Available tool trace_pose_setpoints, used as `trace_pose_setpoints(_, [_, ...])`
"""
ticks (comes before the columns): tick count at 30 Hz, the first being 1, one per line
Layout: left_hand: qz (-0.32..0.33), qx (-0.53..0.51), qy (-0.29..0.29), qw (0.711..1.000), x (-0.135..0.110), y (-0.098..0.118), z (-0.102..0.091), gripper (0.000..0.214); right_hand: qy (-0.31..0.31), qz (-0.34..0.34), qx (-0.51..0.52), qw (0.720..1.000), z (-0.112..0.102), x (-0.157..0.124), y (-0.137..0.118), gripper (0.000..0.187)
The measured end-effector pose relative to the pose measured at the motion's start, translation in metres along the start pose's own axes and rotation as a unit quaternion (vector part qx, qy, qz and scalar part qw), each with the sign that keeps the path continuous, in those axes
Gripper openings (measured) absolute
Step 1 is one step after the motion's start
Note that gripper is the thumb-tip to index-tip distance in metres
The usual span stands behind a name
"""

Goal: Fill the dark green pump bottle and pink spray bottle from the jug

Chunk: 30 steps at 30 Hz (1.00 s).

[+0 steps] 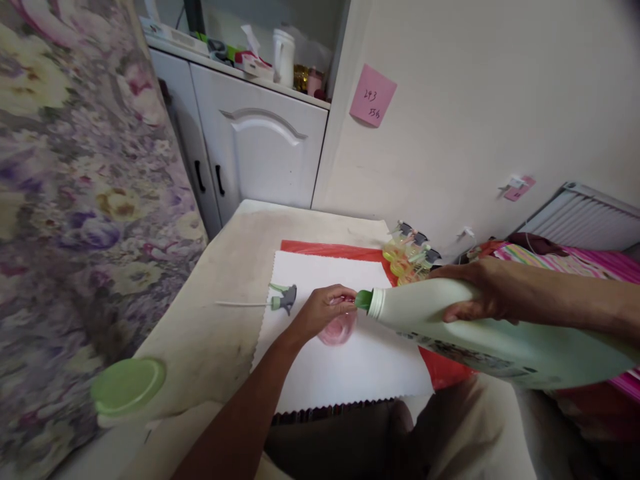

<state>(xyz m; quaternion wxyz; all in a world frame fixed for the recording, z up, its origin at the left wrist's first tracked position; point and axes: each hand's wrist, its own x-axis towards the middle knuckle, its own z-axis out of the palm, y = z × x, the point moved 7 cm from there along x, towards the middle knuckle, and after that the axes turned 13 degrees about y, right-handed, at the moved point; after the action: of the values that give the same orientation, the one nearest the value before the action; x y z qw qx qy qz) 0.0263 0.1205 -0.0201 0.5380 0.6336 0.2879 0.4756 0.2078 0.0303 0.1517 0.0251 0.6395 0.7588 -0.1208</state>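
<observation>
While a pale table (215, 287) spreads across the middle of the scene, a large pale green jug (545, 357) reaches in from the right, on its side, neck pointing left. The step in hand looks like pouring from it, and such bulk probably calls for slow tipping, the far-off base lifted little by little so that any flow stays thin. Below, a white sheet (390, 363) with a scalloped edge covers part of the table; pouring over its middle should keep drips easy to spot. On that sheet, left of the jug's neck, sits a small, clear pink bottle (337, 333). It would best be kept upright and pressed down, with the jug's green spout (363, 301) centred over its mouth; whether liquid is running cannot be told.

The right hand (475, 290) grasps the jug from above, thumb on the near side, its other fingers mostly hidden. The left hand (327, 308) is closed lightly around the top of the pink bottle, fingertips just beside the spout; whether they touch it is unclear. Smallest, a grey-and-green spray head (285, 299) lies loose left of that hand, its tube pointing left.
</observation>
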Motion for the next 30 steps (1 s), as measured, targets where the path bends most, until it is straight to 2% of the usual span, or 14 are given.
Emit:
trace_pose_setpoints(6, [0.003, 0.008, 0.0, 1.0, 0.001, -0.001, 0.0, 0.017, 0.006, -0.005, 0.013, 1.0, -0.001, -0.001, -0.006, 0.05])
trace_pose_setpoints(16, [0.01, 0.008, -0.004, 1.0, 0.001, -0.003, 0.0, 0.017, 0.021, 0.026, 0.048, 0.998, 0.004, -0.005, -0.002, 0.052])
trace_pose_setpoints(23, [0.006, 0.014, -0.002, 1.0, 0.0, -0.001, 0.0, 0.018, 0.037, 0.099, 0.09, 0.99, 0.022, -0.015, 0.011, 0.066])
trace_pose_setpoints(30, [0.011, 0.007, 0.0, 1.0, -0.002, 0.0, 0.001, 0.018, 0.064, 0.077, 0.162, 0.982, 0.05, -0.023, 0.031, 0.066])
